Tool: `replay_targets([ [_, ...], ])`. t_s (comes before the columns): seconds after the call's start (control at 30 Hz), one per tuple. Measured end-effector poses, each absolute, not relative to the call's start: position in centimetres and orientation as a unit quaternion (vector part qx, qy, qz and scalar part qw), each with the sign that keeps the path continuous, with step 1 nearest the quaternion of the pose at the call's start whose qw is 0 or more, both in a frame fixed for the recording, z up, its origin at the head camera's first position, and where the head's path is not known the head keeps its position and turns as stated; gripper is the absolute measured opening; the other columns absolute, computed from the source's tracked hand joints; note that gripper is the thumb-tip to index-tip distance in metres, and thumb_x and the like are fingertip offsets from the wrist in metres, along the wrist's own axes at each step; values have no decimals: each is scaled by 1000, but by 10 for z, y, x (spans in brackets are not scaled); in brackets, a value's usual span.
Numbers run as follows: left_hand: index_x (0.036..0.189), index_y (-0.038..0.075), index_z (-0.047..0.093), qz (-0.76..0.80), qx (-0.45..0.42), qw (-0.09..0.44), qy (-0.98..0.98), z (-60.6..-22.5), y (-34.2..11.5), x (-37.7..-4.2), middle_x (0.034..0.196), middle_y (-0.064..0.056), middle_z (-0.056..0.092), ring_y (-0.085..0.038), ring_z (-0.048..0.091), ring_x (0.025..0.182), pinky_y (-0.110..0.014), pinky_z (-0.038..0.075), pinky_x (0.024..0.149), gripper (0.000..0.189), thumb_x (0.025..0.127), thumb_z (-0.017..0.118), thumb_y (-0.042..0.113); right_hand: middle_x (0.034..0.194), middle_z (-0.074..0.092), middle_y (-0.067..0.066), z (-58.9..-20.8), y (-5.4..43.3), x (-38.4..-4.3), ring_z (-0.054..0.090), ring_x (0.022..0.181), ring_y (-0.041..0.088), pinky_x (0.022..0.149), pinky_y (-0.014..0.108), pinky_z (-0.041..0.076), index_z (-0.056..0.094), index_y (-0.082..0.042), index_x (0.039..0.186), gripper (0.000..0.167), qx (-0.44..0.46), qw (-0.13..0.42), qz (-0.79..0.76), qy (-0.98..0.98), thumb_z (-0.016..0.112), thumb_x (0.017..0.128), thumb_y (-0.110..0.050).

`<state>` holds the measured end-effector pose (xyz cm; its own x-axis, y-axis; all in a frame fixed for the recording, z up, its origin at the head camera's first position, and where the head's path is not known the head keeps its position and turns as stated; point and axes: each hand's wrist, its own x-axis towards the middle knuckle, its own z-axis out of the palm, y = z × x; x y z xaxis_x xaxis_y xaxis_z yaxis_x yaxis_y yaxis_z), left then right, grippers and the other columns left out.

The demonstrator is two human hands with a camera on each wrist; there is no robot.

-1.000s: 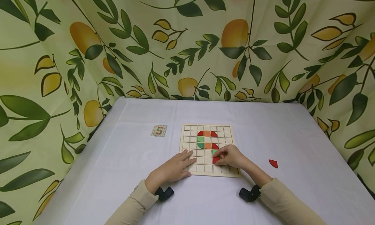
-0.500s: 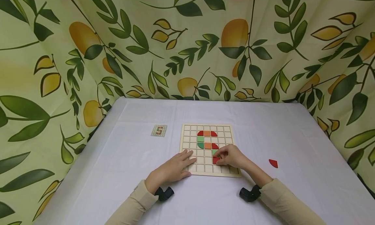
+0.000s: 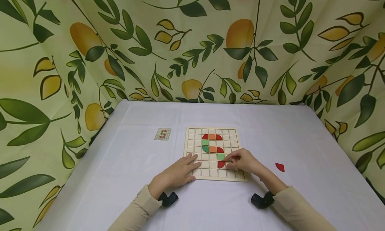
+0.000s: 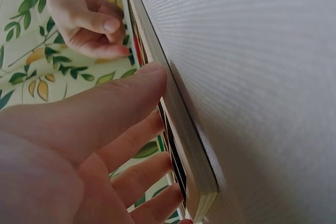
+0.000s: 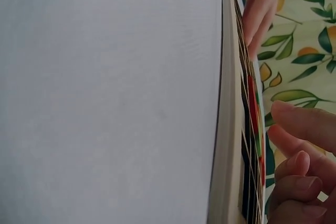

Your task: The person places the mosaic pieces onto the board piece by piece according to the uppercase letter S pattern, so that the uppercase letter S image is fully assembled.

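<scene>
A square wooden grid board (image 3: pixel 216 178) lies on the table, with red, orange and green tiles set in its cells in a curving row. My left hand (image 3: pixel 177 171) rests on the board's left side, fingers spread; the left wrist view shows the thumb (image 4: pixel 149 85) along the board's edge. Just right of the lowest red quarter-round tile (image 3: pixel 221 164), my right hand (image 3: pixel 244 160) hovers over the board. In the right wrist view, its thumb and forefinger (image 5: pixel 304 119) are apart and hold nothing, and the other fingers are loosely bent. A light green square tile (image 3: pixel 221 156) sits above that red tile.
A loose red quarter-round tile (image 3: pixel 280 167) lies on the white cloth to the right of the board. Back left lies a small pattern card (image 3: pixel 162 134) printed with a similar curved figure. A leaf-and-fruit patterned curtain (image 3: pixel 192 50) surrounds the table's back and sides.
My right hand has let go of the lowest red tile and shifted a little to the right, uncovering the light green tile. My left hand has stayed in place.
</scene>
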<state>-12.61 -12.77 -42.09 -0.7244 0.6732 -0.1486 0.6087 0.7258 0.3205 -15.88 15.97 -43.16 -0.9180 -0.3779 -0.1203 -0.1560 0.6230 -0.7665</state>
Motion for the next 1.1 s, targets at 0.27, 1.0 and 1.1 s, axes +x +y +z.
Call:
replay_targets([
  [0.27, 144, 11, 46, 124, 346, 130, 921, -422, -127, -127, 157, -16, 34, -35, 28, 148, -47, 30, 121, 54, 95, 58, 29, 63, 48, -5, -431, 180, -158, 41, 59, 1, 52, 15, 33, 75, -1, 96, 24, -145, 151, -431, 878, 79, 77, -14],
  [1.0, 144, 10, 46, 134, 340, 136, 921, -420, -127, -126, 157, -15, 34, -36, 27, 149, -48, 29, 121, 53, 95, 59, 28, 67, 48, -7, -424, 238, -147, 42, 58, -1, 51, 15, 36, 71, 3, 101, 28, -133, 164, -432, 877, 76, 80, -15],
  [1.1, 144, 11, 46, 134, 340, 136, 921, -421, -126, -127, 157, -15, 34, -36, 26, 149, -48, 29, 121, 53, 95, 59, 28, 68, 48, -7, -424, 245, -145, 42, 59, -2, 51, 15, 37, 71, 4, 102, 29, -148, 164, -431, 875, 75, 81, -15],
])
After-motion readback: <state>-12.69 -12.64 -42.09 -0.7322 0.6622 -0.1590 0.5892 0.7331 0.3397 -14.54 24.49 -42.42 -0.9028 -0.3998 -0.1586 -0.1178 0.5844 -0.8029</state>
